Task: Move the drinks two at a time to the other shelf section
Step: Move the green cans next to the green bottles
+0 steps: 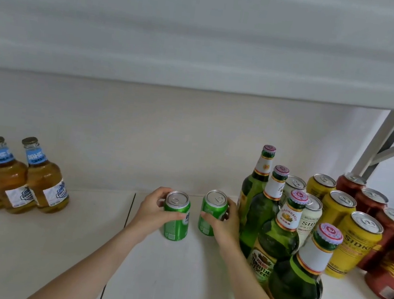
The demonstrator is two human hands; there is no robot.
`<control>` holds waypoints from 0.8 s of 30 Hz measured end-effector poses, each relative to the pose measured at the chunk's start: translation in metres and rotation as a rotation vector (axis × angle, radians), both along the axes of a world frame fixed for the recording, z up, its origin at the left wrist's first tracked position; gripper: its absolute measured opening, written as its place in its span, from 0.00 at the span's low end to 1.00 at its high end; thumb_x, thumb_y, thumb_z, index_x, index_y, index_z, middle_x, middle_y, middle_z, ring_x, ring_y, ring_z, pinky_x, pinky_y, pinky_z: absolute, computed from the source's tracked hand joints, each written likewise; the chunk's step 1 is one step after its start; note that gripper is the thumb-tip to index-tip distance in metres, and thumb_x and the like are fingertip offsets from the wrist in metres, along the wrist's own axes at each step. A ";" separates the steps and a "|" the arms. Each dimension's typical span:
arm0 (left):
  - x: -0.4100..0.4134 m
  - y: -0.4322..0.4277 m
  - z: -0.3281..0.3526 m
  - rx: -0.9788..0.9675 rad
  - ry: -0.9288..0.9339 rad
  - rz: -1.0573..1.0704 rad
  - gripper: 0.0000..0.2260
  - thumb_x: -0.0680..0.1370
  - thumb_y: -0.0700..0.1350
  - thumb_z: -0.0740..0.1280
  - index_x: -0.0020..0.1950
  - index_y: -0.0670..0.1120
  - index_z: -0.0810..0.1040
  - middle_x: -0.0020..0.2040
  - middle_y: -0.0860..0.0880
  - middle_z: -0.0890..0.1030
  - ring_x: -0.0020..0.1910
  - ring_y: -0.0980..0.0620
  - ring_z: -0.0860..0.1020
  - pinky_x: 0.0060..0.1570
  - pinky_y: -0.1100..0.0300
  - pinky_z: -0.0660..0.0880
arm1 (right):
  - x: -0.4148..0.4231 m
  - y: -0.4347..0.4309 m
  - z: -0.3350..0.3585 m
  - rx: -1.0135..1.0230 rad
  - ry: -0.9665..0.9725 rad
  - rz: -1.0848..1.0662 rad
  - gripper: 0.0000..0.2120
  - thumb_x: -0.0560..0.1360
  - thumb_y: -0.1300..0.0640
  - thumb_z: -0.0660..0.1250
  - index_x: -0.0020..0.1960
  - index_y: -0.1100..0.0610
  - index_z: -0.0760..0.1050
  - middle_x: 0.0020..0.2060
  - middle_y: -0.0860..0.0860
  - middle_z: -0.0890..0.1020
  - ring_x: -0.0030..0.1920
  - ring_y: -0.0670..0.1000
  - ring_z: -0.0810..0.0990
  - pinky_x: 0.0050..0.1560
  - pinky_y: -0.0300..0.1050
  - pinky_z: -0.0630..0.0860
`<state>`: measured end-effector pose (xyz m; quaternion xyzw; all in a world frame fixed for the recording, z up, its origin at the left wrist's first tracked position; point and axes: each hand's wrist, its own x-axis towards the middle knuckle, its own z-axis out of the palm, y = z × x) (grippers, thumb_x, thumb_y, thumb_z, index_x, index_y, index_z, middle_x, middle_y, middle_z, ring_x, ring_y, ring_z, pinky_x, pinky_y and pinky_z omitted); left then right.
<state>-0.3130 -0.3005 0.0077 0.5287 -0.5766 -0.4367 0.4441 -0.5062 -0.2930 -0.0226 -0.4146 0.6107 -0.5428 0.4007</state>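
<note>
Two green cans stand upright on the right shelf section, just right of the seam (129, 209). My left hand (152, 212) grips the left green can (176, 217), fingers wrapped round its body. My right hand (225, 225) grips the right green can (211, 213) from its right side. On the left shelf section (31, 240) stand amber bottles with blue neck labels (44, 178).
Right of my right hand crowd several green glass bottles (277, 236), white cans (310, 219), yellow cans (353, 243) and red cans (393, 238). An upper shelf (204, 38) hangs low overhead. A grey metal brace (385, 142) stands at the back right.
</note>
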 end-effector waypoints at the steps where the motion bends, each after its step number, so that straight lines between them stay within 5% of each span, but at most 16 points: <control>1: 0.000 -0.001 0.000 0.002 0.004 -0.006 0.25 0.61 0.40 0.82 0.55 0.52 0.79 0.51 0.55 0.83 0.53 0.58 0.80 0.48 0.65 0.74 | 0.000 -0.001 -0.001 -0.002 0.003 0.002 0.39 0.65 0.59 0.79 0.71 0.50 0.65 0.63 0.49 0.76 0.63 0.52 0.74 0.66 0.55 0.72; 9: 0.006 0.000 -0.009 -0.016 0.005 -0.039 0.27 0.56 0.45 0.83 0.53 0.56 0.79 0.52 0.57 0.84 0.56 0.56 0.80 0.53 0.62 0.75 | 0.001 0.002 -0.011 -0.028 -0.031 0.003 0.39 0.64 0.57 0.80 0.69 0.47 0.66 0.62 0.45 0.76 0.63 0.50 0.74 0.66 0.54 0.72; 15: 0.012 0.004 -0.010 0.019 0.045 -0.089 0.31 0.53 0.51 0.82 0.55 0.55 0.80 0.53 0.57 0.84 0.56 0.58 0.79 0.55 0.61 0.75 | 0.001 0.030 -0.019 -0.044 -0.062 0.002 0.41 0.66 0.60 0.79 0.74 0.53 0.63 0.65 0.47 0.72 0.65 0.48 0.71 0.62 0.43 0.69; 19: 0.016 0.007 -0.010 0.113 0.120 -0.095 0.27 0.58 0.51 0.80 0.56 0.54 0.80 0.55 0.51 0.84 0.58 0.51 0.81 0.59 0.54 0.77 | 0.001 0.049 -0.029 -0.041 -0.019 -0.009 0.41 0.66 0.59 0.79 0.73 0.54 0.64 0.69 0.48 0.71 0.67 0.49 0.70 0.65 0.45 0.68; 24: 0.015 0.016 -0.010 0.159 0.126 -0.076 0.17 0.70 0.47 0.78 0.57 0.52 0.79 0.56 0.48 0.82 0.53 0.54 0.81 0.52 0.59 0.78 | 0.007 0.073 -0.034 -0.050 0.036 0.075 0.33 0.66 0.60 0.79 0.66 0.53 0.69 0.64 0.48 0.73 0.64 0.49 0.72 0.62 0.43 0.68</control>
